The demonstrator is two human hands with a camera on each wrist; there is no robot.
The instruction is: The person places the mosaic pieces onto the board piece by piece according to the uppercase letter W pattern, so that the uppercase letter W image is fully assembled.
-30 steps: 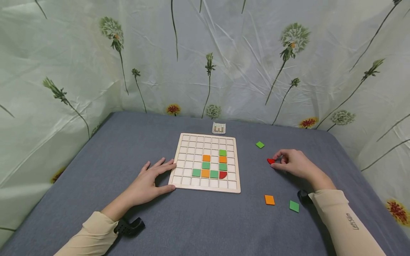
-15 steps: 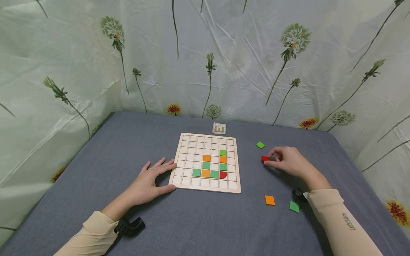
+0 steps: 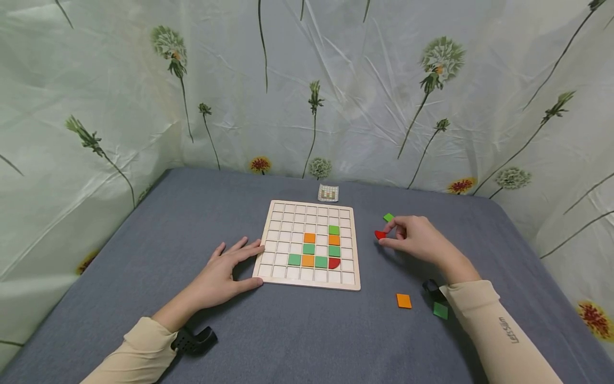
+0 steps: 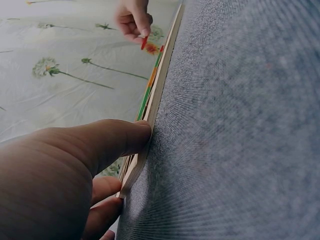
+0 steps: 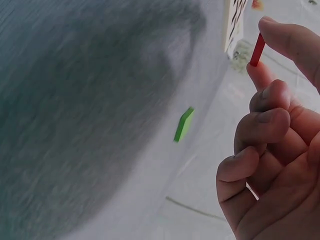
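Note:
My right hand [image 3: 416, 241] pinches a red quarter-round tile [image 3: 380, 234] between thumb and index finger, to the right of the board. In the right wrist view the red tile [image 5: 257, 50] is seen edge-on, the other fingers curled beneath. A square wooden grid board [image 3: 280, 277] lies on the table, holding several green and orange square tiles and one red quarter-round tile [image 3: 333, 263]. My left hand [image 3: 218, 278] rests at the board's left edge with fingers spread. Its thumb [image 4: 125, 137] and fingertips touch the board's edge [image 4: 159, 95] in the left wrist view.
A small printed pattern card [image 3: 328, 193] lies behind the board. A light green tile [image 3: 388, 217] is partly hidden behind the right hand. An orange tile [image 3: 404, 301] and a green tile [image 3: 440, 311] lie at the front right. A floral curtain [image 3: 230, 96] hangs around the table.
My right hand has moved left toward the board with the red tile, now overlapping the light green tile in the head view. The left hand has stayed in place.

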